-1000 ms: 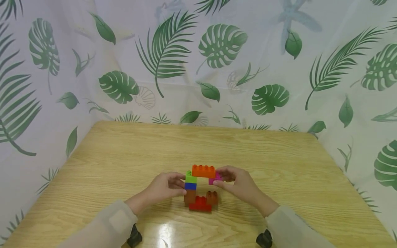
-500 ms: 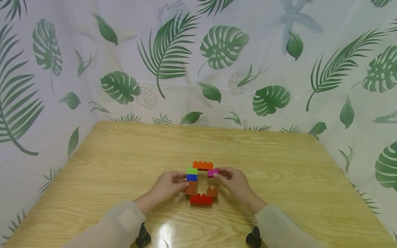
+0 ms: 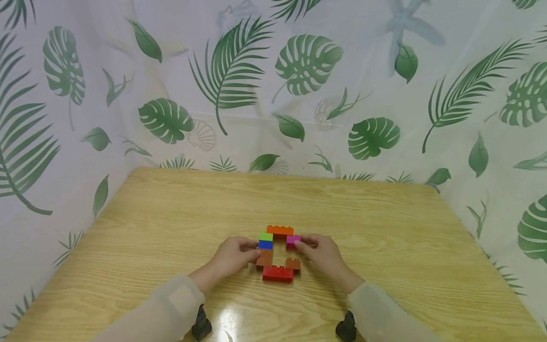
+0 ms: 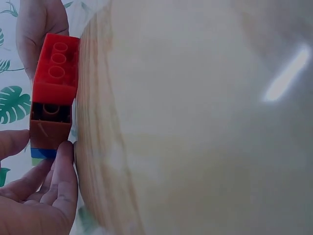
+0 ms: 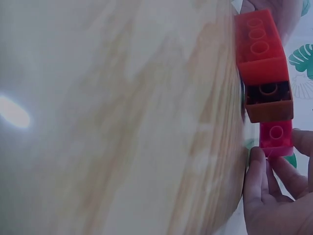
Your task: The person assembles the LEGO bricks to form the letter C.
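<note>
Toy building bricks form a ring between my hands in the head view. Along the left side are a lime green brick (image 3: 266, 235), a blue brick (image 3: 265, 244) and a brown brick (image 3: 263, 258). A red brick (image 3: 278, 274) spans the bottom and an orange brick (image 3: 279, 230) the top. On the right, a gap separates the pink brick (image 3: 292, 240) from a second brown brick (image 3: 293, 263). My left hand (image 3: 231, 257) grips the left brown brick, its thumb and fingers on opposite sides. With thumb and fingers, my right hand (image 3: 324, 255) pinches the pink brick. Both wrist views show hollow brick undersides.
The bricks are over a wood-grain table (image 3: 384, 223). Behind it hangs a white curtain (image 3: 256, 133) printed with green leaves. Dark wrist cameras (image 3: 201, 325) sit under both sleeves, and light glares off the table near the front.
The brick ring has tipped, so fewer stud tops show and its front faces the head camera more. My forearms have come closer together. Both hands keep their holds.
</note>
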The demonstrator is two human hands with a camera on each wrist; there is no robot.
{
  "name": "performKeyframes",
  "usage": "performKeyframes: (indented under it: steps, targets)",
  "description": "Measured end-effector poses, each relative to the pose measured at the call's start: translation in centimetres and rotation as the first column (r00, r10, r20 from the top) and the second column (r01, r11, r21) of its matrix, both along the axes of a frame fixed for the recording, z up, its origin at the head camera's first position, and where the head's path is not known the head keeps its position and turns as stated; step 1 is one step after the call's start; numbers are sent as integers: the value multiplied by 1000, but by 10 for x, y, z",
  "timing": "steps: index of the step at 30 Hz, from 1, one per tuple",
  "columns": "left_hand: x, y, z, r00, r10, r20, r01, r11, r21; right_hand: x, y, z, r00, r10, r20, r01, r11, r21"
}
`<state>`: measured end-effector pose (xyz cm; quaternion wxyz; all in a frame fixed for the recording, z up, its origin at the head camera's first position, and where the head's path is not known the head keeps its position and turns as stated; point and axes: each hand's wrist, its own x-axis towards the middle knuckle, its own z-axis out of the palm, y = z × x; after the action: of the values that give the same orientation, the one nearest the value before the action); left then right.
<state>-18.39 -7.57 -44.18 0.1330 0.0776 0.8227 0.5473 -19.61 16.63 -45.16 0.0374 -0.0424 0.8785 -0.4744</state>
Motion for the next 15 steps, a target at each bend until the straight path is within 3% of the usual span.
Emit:
performKeyframes:
  steps: [9, 15]
  targets:
    - [-1, 1, -1, 1000, -1, -10, 1, 1000, -7, 1, -1, 0, 1000, -12, -20, 13, 997, 72]
    - [-4, -5, 6, 998, 34, -47, -34, 999, 11, 3, 3, 11, 1000, -10, -5, 11, 1000, 26]
